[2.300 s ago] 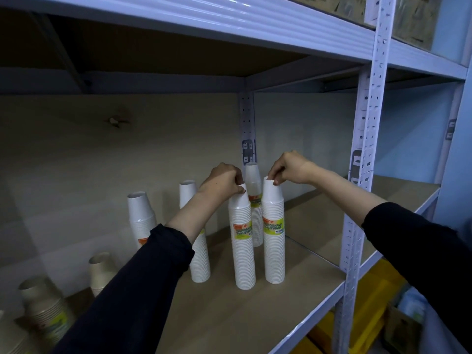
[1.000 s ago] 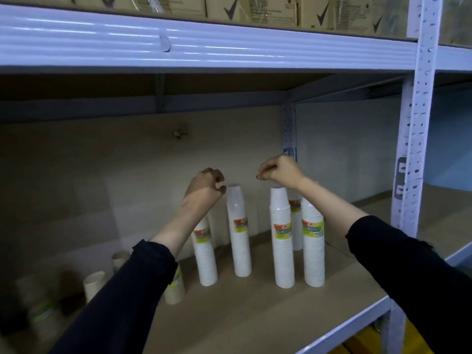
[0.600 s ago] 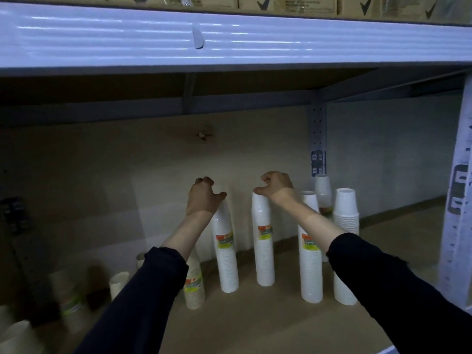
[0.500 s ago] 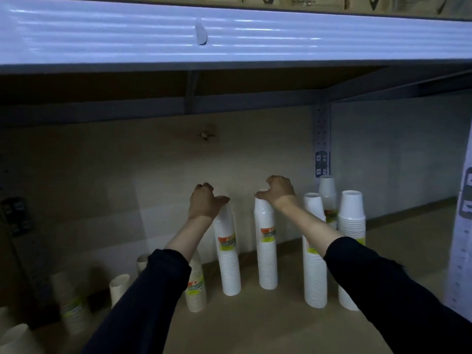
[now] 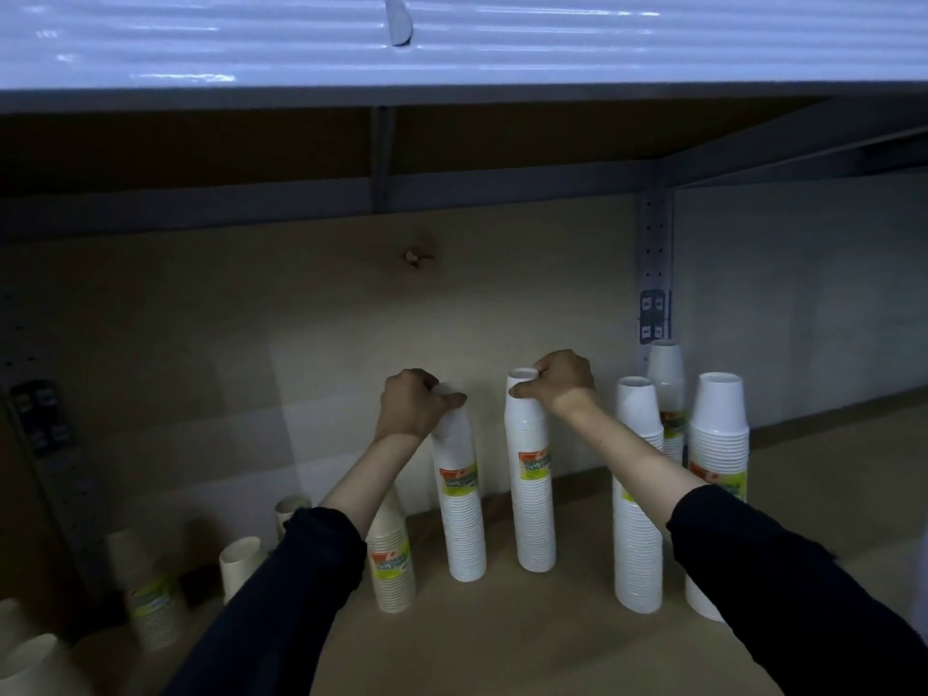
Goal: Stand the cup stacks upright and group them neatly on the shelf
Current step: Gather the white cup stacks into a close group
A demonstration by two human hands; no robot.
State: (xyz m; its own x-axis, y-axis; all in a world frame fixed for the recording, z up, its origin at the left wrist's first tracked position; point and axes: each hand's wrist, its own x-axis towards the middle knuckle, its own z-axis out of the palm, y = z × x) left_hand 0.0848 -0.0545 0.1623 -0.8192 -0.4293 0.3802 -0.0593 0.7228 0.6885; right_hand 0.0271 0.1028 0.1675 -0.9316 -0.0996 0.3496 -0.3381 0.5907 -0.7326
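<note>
Two tall white cup stacks stand upright in the middle of the shelf (image 5: 502,640). My left hand (image 5: 409,406) grips the top of the left white stack (image 5: 462,509), which leans slightly. My right hand (image 5: 560,381) pinches the rim of the right white stack (image 5: 535,514). Three more white stacks stand grouped at the right: a tall one (image 5: 638,524), one behind it (image 5: 668,389) and a wider one (image 5: 718,444). A short beige stack (image 5: 391,570) stands partly behind my left forearm.
Several beige cup stacks stand in the dim left corner, among them a labelled stack (image 5: 150,600) and a short one (image 5: 241,565). The upper shelf beam (image 5: 452,42) hangs low overhead. A perforated upright post (image 5: 655,268) stands at the back right.
My hands left the right-hand group and moved left to the two middle stacks, taking hold of their tops. The view also swung left.
</note>
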